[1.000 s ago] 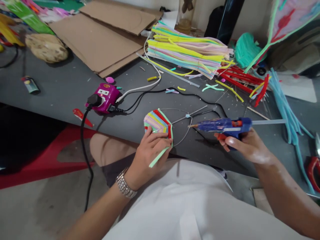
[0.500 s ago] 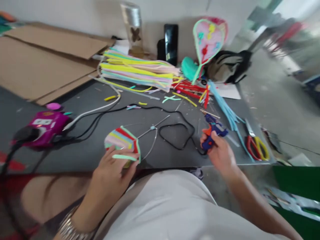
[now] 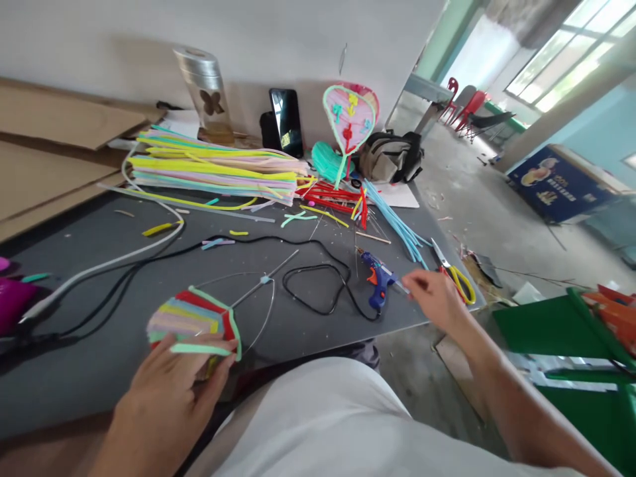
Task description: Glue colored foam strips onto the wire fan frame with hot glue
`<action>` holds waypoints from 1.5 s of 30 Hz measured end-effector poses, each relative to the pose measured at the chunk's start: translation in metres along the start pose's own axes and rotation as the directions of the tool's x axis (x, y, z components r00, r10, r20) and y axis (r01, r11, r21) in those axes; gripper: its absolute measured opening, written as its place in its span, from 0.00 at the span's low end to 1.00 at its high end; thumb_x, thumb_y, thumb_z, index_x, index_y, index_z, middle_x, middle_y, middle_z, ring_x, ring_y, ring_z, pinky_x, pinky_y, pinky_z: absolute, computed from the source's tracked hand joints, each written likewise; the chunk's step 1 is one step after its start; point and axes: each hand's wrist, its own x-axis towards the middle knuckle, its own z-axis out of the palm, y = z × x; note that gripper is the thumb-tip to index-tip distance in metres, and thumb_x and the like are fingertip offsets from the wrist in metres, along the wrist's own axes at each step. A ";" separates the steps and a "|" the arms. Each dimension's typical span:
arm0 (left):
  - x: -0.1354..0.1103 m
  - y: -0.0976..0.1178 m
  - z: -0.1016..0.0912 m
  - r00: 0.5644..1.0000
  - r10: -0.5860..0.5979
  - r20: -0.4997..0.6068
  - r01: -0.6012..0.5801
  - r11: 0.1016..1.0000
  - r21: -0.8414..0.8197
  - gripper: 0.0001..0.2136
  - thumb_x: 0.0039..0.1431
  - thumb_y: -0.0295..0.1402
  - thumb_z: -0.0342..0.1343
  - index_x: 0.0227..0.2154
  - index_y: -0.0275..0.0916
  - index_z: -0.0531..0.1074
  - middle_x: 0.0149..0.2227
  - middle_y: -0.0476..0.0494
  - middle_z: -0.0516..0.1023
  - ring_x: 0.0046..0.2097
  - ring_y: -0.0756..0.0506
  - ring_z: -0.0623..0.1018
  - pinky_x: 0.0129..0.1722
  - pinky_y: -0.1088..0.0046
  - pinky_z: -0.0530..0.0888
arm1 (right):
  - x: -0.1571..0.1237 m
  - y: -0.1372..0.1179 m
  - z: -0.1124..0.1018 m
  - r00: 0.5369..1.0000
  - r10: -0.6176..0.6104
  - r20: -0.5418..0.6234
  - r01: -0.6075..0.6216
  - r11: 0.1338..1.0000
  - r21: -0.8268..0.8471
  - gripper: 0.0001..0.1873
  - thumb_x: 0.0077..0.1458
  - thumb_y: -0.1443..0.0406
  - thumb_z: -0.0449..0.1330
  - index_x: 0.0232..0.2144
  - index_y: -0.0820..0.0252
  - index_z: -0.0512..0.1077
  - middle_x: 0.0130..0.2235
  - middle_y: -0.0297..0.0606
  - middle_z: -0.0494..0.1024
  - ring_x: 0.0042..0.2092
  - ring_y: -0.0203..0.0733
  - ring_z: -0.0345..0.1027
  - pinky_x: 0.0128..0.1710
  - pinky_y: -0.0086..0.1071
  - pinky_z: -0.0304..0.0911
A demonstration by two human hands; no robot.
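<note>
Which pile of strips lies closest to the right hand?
The light-blue strips, just beyond the right hand; the red pile and the multicoloured stack lie farther back.

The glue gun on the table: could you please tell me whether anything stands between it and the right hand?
Nothing visible does: the right hand hovers at the rear of the blue hot glue gun, beside its protruding glue stick.
</note>
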 end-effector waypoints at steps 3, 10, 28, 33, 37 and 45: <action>-0.004 0.000 0.005 0.998 -0.053 -0.022 0.052 0.997 -0.063 0.05 0.67 0.38 0.54 0.37 0.48 0.73 0.36 0.52 0.84 0.37 0.41 0.82 0.52 0.59 0.74 | 0.049 -0.011 -0.007 0.965 -0.258 -0.052 0.194 0.832 -0.519 0.17 0.67 0.59 0.52 0.43 0.58 0.79 0.40 0.42 0.83 0.42 0.45 0.75 0.42 0.35 0.64; -0.002 0.015 -0.007 0.970 -0.202 0.138 0.221 0.964 -0.146 0.07 0.66 0.31 0.54 0.39 0.42 0.77 0.47 0.42 0.84 0.57 0.38 0.79 0.63 0.49 0.68 | 0.127 -0.025 0.025 0.905 -0.334 0.263 0.421 0.615 -0.667 0.14 0.63 0.69 0.51 0.36 0.65 0.76 0.43 0.57 0.78 0.43 0.58 0.74 0.39 0.42 0.62; -0.003 0.013 -0.009 0.941 -0.305 0.149 0.338 0.884 -0.322 0.04 0.64 0.26 0.56 0.36 0.41 0.75 0.54 0.41 0.80 0.60 0.41 0.77 0.68 0.48 0.62 | 0.055 -0.207 0.123 0.537 -0.634 0.557 0.521 0.768 0.372 0.15 0.58 0.54 0.61 0.30 0.59 0.76 0.30 0.38 0.80 0.32 0.40 0.70 0.33 0.33 0.62; 0.003 0.010 -0.013 0.933 -0.316 0.172 0.354 0.889 -0.291 0.05 0.61 0.27 0.58 0.32 0.40 0.77 0.67 0.35 0.68 0.69 0.34 0.66 0.64 0.49 0.69 | 0.050 -0.223 0.176 0.473 -0.594 0.651 0.416 0.801 0.429 0.12 0.55 0.56 0.61 0.29 0.59 0.73 0.23 0.30 0.72 0.27 0.35 0.60 0.28 0.29 0.54; 0.008 0.007 -0.016 0.926 -0.314 0.212 0.365 0.887 -0.282 0.05 0.61 0.26 0.58 0.32 0.40 0.78 0.71 0.37 0.61 0.71 0.31 0.61 0.64 0.44 0.68 | 0.049 -0.220 0.178 0.465 -0.572 0.676 0.372 0.819 0.436 0.14 0.55 0.54 0.60 0.29 0.59 0.71 0.24 0.29 0.68 0.27 0.34 0.57 0.28 0.30 0.52; 0.012 0.006 -0.021 0.931 -0.289 0.222 0.349 0.884 -0.311 0.05 0.61 0.25 0.58 0.34 0.40 0.77 0.71 0.34 0.60 0.69 0.32 0.64 0.61 0.44 0.71 | 0.052 -0.223 0.181 0.489 -0.532 0.691 0.249 0.844 0.475 0.12 0.55 0.56 0.61 0.29 0.57 0.68 0.29 0.33 0.77 0.26 0.34 0.57 0.28 0.30 0.54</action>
